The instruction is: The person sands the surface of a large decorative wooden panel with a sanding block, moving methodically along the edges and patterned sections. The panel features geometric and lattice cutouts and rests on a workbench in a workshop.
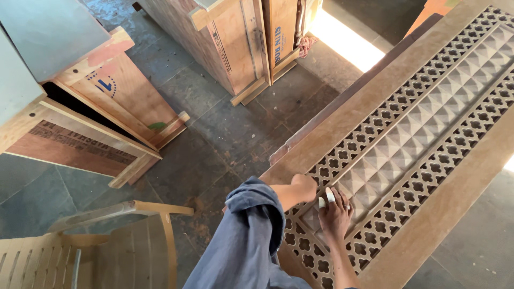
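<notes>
Lower centre of frame: my right hand [335,213] presses flat, fingers spread, on the carved stone panel [412,134]; my left hand [305,187] rests curled on its latticed edge.

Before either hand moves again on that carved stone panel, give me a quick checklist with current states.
1. Right hand resting flat on the carved panel, by its pyramid-patterned centre strip: ok.
2. Left hand on the panel near its pierced lattice band: ok, though what it grips cannot be told.
3. White wraps on right fingertips in place: ok.
4. Panel's support underneath: cannot tell, hidden.
5. Wooden crates standing apart from the panel: ok.
6. Plastic chair close to the person's left side: not ok, tight.
</notes>
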